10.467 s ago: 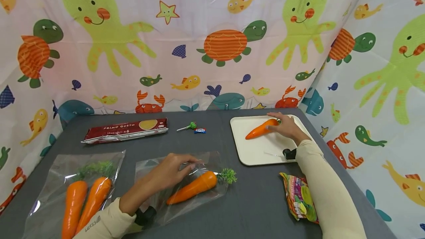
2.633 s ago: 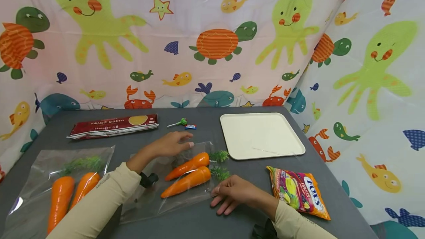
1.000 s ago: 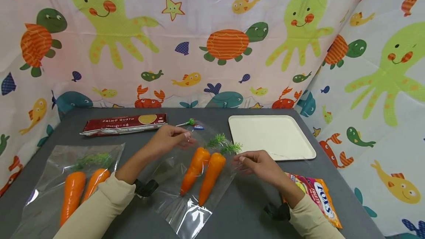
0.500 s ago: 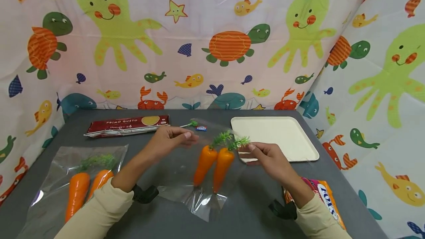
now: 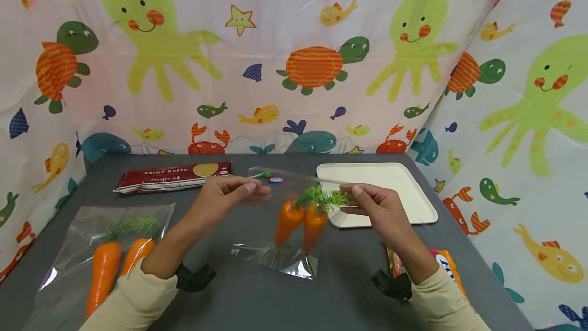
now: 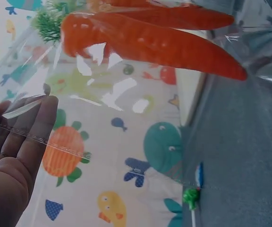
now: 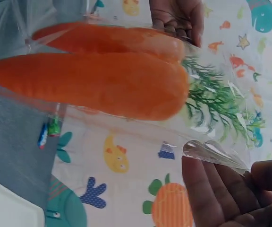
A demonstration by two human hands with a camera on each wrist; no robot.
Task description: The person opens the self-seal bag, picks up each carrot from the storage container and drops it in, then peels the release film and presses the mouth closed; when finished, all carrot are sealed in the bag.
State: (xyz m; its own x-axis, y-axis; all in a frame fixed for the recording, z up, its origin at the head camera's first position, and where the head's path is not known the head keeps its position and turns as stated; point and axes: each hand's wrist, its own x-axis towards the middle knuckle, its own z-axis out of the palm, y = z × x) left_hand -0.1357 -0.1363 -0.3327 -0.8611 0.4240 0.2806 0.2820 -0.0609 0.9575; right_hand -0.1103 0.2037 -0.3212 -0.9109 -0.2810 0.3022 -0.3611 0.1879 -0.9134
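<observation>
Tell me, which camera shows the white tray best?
The head view: the whole white tray lies on the gray table behind the right hand. The right wrist view catches only a corner; the left wrist view shows a thin pale edge.

bag (image 5: 280,259): clear plastic film, glossy, creased
carrots (image 5: 300,223): smooth, matt orange plastic; tops of bristly green plastic
table (image 5: 257,305): matt dark grey
tray (image 5: 390,180): smooth, cream, matt
backdrop (image 5: 294,55): printed cloth
pasta pack (image 5: 173,176): glossy wrapper

Bare table (image 5: 239,300) lies below the lifted bag (image 5: 287,223) (tray (image 5: 390,180) behind).
</observation>
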